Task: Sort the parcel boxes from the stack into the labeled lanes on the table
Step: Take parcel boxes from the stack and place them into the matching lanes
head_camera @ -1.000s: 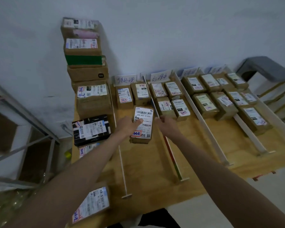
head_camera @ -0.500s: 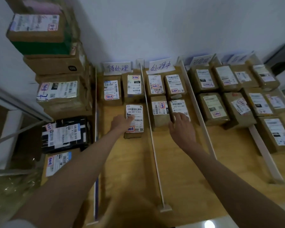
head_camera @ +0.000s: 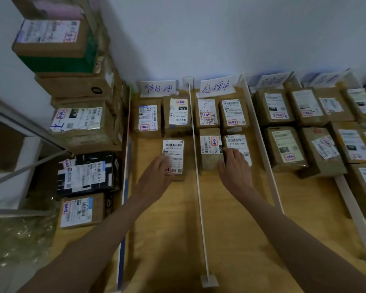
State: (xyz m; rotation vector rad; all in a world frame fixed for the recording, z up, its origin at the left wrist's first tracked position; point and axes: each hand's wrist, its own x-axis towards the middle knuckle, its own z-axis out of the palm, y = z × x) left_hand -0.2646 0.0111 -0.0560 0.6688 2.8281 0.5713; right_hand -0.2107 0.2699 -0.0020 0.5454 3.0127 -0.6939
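Landmark: the thin white divider rod [head_camera: 195, 166] running front to back on the wooden table [head_camera: 230, 218]. Just left of the rod, in the lane headed by the first handwritten sign [head_camera: 158, 88], the parcel box [head_camera: 173, 158] lies flat, label up, in front of two boxes already at the lane's far end; left hand [head_camera: 156, 178] rests on its near-left corner, fingers fairly straight over the label edge, thumb not clearly seen, so whether it pinches the box I cannot tell. Just right of the rod, right hand [head_camera: 234, 170] lies with fingers extended on the near box [head_camera: 238, 148] of the second lane, touching, not wrapped round it. Far left of the rod, the stack of boxes [head_camera: 78, 115] stands against the wall.
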